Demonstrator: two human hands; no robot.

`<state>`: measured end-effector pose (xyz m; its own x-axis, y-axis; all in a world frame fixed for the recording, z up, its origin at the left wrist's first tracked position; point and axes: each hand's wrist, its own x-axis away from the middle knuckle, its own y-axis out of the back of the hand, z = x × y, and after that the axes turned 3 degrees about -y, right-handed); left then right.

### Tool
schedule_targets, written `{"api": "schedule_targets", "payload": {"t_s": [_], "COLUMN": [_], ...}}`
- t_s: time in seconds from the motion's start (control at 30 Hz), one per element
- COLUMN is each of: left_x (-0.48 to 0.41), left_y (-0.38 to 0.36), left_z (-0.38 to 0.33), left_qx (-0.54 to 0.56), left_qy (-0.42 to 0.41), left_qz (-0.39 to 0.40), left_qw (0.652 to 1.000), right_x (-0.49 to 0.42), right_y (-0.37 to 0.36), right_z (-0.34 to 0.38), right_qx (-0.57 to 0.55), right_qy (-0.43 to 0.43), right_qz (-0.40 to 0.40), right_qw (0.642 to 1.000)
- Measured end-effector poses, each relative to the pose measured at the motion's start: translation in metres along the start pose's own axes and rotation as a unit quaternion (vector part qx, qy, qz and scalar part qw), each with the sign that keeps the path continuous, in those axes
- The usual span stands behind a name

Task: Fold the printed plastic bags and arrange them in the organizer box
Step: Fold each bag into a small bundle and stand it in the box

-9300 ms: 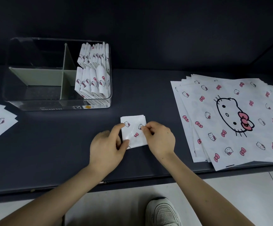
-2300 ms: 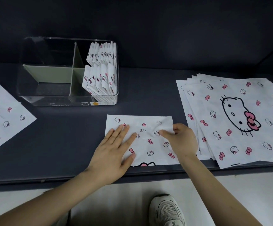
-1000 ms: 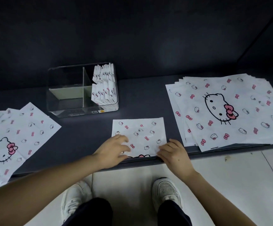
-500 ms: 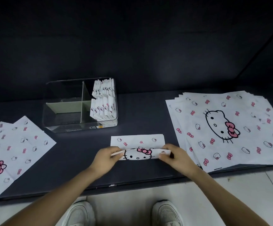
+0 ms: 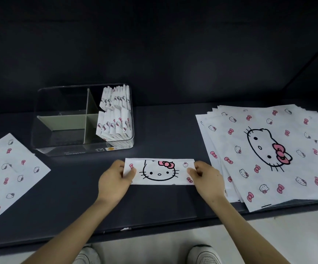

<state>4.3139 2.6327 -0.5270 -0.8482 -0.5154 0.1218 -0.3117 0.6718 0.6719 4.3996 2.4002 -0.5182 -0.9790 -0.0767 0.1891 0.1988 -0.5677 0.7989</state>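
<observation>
Head view
Bag in work (image 5: 160, 171): folded to a long strip, flat on bench (image 5: 74, 197), just in front of organizer box; cat face w/ pink bow on top.
L hand (image 5: 114, 180): pinches strip's left end, thumb on top.
R hand (image 5: 206, 181): pinches right end, same way.
Organizer box (image 5: 63, 150): clear, grey cross divider.
Folded bags (image 5: 116, 115): upright, in both right compartments.
Writing: small print + orange sticker on box front wall, too blurred to read.
Flat bags (image 5: 268, 149): stack at right; more bags (image 5: 7, 172) at left.
</observation>
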Motion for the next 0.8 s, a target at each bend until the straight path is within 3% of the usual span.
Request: {"api": "schedule_targets", "payload": {"t_s": [0.27, 0.5, 0.57, 0.67, 0.73, 0.8], "left_x": [-0.005, -0.009, -0.007, -0.003, -0.001, 0.002], "left_y": [-0.007, -0.010, -0.012, -0.014, -0.019, -0.031], "left_z": [-0.003, -0.008, -0.007, -0.003, -0.002, -0.002], "left_qx": [-0.080, -0.104, -0.149, -0.232, -0.233, -0.231], "left_qy": [-0.022, -0.021, -0.070, -0.203, -0.288, -0.305], "left_qz": [-0.034, -0.059, -0.094, -0.163, -0.107, -0.026], "left_qw": [0.996, 0.993, 0.982, 0.937, 0.923, 0.924], "right_x": [-0.005, -0.009, -0.009, -0.010, -0.010, -0.009], "right_y": [-0.004, -0.008, -0.008, -0.009, -0.010, -0.010], "right_z": [0.009, 0.010, 0.010, 0.010, 0.009, 0.008], "right_qx": [0.107, 0.076, 0.068, 0.055, 0.050, 0.052], "right_qy": [-0.016, -0.051, -0.052, -0.054, -0.052, -0.050], "right_qz": [-0.025, -0.043, -0.040, -0.039, -0.041, -0.046], "right_qw": [0.994, 0.995, 0.996, 0.996, 0.997, 0.996]}}
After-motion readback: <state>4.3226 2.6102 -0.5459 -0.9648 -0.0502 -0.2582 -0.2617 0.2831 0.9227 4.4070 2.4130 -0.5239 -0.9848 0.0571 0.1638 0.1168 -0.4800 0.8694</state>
